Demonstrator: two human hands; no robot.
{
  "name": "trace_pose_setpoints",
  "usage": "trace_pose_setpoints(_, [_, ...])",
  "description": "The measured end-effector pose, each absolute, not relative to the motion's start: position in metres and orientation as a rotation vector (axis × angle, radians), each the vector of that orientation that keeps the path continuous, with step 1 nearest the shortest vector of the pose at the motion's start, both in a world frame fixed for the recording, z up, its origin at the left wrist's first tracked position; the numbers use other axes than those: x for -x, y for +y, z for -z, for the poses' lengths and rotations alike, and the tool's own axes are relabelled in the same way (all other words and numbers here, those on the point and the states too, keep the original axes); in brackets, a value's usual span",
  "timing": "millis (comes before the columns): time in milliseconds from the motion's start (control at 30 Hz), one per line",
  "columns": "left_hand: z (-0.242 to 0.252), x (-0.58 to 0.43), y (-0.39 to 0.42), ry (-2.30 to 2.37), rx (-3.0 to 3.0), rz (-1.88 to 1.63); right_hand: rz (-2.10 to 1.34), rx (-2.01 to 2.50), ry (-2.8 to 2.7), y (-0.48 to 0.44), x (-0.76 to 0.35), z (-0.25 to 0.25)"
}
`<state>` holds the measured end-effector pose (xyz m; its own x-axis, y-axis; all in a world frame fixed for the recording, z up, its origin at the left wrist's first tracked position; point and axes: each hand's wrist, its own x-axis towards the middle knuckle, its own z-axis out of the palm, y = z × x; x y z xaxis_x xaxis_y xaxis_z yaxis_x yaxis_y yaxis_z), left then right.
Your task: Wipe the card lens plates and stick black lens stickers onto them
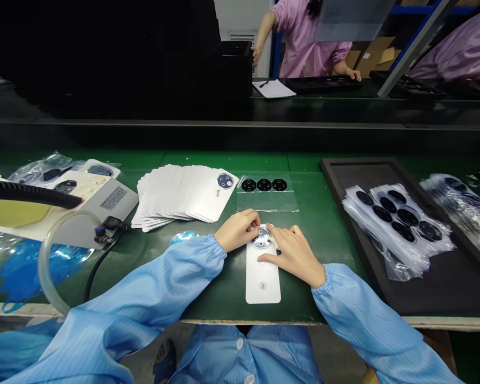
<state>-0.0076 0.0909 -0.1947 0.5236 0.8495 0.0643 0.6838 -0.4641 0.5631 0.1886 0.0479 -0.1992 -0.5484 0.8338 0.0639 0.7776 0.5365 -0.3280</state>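
A white phone back cover (263,277) lies flat on the green bench in front of me. My left hand (237,230) curls at its top left corner, fingertips pinched at the round camera ring (261,239). My right hand (295,254) rests on the cover's right edge, fingers pressing beside the ring. Behind the cover lies a clear strip (266,191) carrying three black octagonal lens pieces. A fanned stack of white back covers (180,197) sits to the left of the strip.
A black tray (436,288) on the right holds clear sheets with black lens pieces (396,216). A black hose (28,193), clear tubing (48,250) and bags lie at left. People in pink coats work beyond the far belt.
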Motion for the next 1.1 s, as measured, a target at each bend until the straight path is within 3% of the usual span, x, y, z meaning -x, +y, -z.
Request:
trace_pose_setpoints(600, [0.189,-0.009,0.073,1.476,-2.541,-0.180,-0.394,1.394,-2.560,0.048,-0.187,0.198])
trace_pose_setpoints(1100, [0.196,-0.002,0.079,1.437,-2.408,-0.395,-0.384,1.384,-2.573,0.047,-0.186,0.199])
